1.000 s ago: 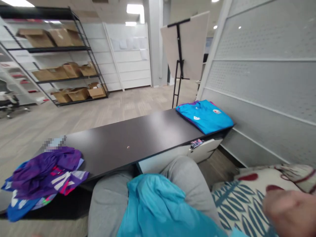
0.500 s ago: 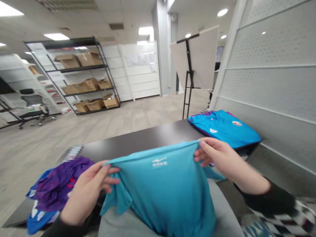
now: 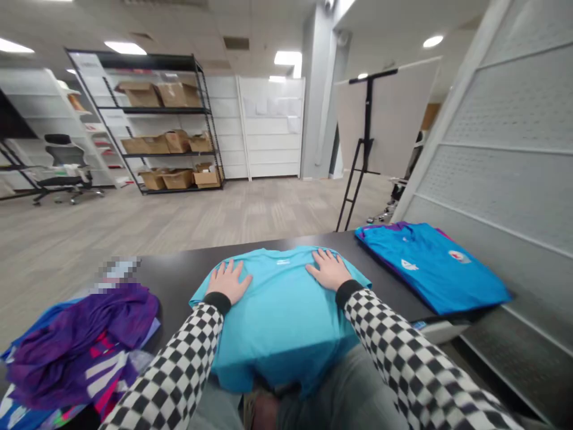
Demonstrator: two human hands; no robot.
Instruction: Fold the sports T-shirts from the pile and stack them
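Observation:
A light blue T-shirt (image 3: pixel 282 310) lies spread on the dark table (image 3: pixel 172 286), its collar toward the far edge and its lower part hanging over the near edge above my lap. A small white print shows below the collar. My left hand (image 3: pixel 228 282) rests flat on the shirt's left shoulder, fingers spread. On the right shoulder, my right hand (image 3: pixel 330 270) also presses flat with its fingers apart. Neither hand grips the cloth.
A crumpled heap of purple and blue shirts (image 3: pixel 85 340) lies at the table's left. Folded blue shirts (image 3: pixel 430 263) are stacked at the right, beside a white partition (image 3: pixel 528 155). Beyond the table stand an easel board (image 3: pixel 389 119) and a shelf with cardboard boxes (image 3: pixel 172 110).
The T-shirt, held up by its shoulders before, now lies on the table. Both hands have let go of their pinch and moved forward and inward, flattening on the cloth.

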